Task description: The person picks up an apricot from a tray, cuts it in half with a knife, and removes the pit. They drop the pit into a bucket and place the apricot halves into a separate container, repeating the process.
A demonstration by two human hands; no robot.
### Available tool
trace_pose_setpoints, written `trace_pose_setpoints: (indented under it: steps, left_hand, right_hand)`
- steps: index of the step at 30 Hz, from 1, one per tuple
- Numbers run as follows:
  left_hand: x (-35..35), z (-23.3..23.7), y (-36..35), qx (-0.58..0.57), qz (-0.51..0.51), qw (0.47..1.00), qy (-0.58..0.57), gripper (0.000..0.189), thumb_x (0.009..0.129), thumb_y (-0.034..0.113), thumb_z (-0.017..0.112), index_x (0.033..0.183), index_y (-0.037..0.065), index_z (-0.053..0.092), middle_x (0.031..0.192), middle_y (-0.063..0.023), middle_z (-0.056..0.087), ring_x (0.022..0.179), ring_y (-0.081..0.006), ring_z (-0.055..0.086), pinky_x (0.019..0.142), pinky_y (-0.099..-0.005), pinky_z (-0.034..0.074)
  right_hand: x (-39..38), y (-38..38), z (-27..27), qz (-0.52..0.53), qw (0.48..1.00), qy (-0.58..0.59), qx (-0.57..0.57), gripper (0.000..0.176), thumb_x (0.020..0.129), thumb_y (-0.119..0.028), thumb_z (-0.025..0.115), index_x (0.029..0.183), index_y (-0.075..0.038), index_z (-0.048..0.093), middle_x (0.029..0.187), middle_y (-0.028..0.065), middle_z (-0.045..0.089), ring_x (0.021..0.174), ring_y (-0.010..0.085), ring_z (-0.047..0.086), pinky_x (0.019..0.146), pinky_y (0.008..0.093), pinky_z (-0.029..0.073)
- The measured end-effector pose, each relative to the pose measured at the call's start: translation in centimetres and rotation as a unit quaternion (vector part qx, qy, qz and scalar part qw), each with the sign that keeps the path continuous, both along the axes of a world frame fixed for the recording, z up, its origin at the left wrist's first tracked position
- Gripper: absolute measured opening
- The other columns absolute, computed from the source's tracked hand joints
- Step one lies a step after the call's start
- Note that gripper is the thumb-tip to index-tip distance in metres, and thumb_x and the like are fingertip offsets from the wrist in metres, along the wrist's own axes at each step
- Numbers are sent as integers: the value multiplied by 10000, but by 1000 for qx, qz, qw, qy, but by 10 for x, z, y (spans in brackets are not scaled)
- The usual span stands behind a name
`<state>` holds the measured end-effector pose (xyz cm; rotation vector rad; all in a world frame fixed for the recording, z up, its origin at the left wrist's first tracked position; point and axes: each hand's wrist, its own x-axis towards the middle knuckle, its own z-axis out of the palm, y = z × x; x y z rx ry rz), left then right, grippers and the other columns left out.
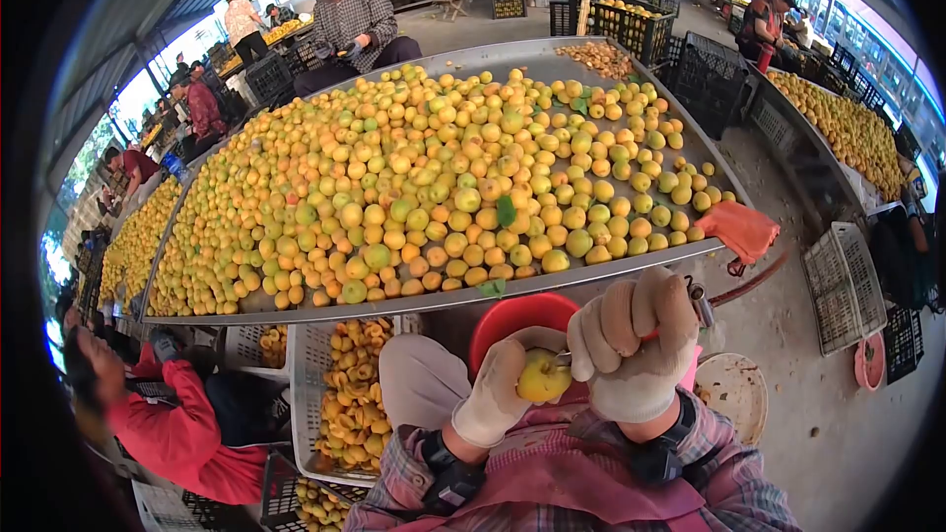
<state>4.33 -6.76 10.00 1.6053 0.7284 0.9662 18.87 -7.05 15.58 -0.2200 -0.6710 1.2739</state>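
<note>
My left hand (pixel 493 392), in a pale work glove, is closed around a yellow apricot (pixel 542 377) above my lap. Close beside it, my right hand (pixel 631 350), gloved too, is curled in a fist around a small metal tool (pixel 701 303). One end of the tool sticks out past the thumb side; a thin metal tip shows at the apricot, apparently touching it. Most of the tool is hidden in my fingers. Behind my hands a red bucket (pixel 514 313) stands under the edge of a metal table (pixel 645 261) heaped with whole apricots (pixel 394 197).
A white crate (pixel 308 384) of opened apricots stands left of my leg. An orange cloth (pixel 741 229) hangs on the table's right corner; pits (pixel 599 59) lie at the back. A person in red (pixel 187 424) sits at left, another (pixel 355 25) across. A bucket (pixel 734 389) stands at right.
</note>
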Motion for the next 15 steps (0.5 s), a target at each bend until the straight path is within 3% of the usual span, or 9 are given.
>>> trace_pose_setpoints:
  steps: [3,5,9,12,14,15]
  left_hand:
    - [-3,-1,2,-18,-1,1000,-19,258,964,128,449,1080,-45,601,1015,-105,640,876,-218,631,784,-322,515]
    - [-4,-5,5,138,30,986,84,223,948,93,444,1051,-40,592,1015,-140,635,873,-267,636,787,-343,520]
    - [0,9,-1,172,64,981,56,199,931,65,442,1027,-50,573,1003,-161,627,877,-307,635,798,-357,523]
    - [0,8,-2,216,79,969,89,229,932,61,394,995,-67,573,1022,-174,630,887,-301,640,798,-359,522]
    - [-1,4,-5,-43,8,996,-80,320,918,109,366,1055,-89,576,1052,-190,630,909,-291,642,823,-369,511]
    - [-2,6,-4,-43,9,996,-81,320,918,109,366,1055,-89,576,1052,-190,630,909,-291,642,823,-369,511]
  right_hand:
    - [0,0,-2,6,998,-27,47,439,1033,-381,382,676,-127,351,510,-17,336,344,117,292,386,301,397]
    - [-1,0,-4,9,996,-45,79,435,1029,-379,403,679,-124,364,510,-13,350,347,118,308,385,298,400]
    - [-4,-4,-2,-29,974,-144,174,424,1018,-375,452,688,-116,393,518,-3,394,354,121,352,385,294,420]
    - [-8,-8,-1,-57,972,-124,189,423,1020,-372,454,689,-115,393,516,-4,397,351,117,353,385,299,431]
    - [-5,-8,1,-48,973,-115,192,435,1030,-385,421,688,-118,383,508,-13,375,344,107,332,371,296,422]
    - [-2,-10,1,-16,988,-59,143,450,1018,-400,444,682,-105,393,517,0,379,381,135,350,415,319,417]
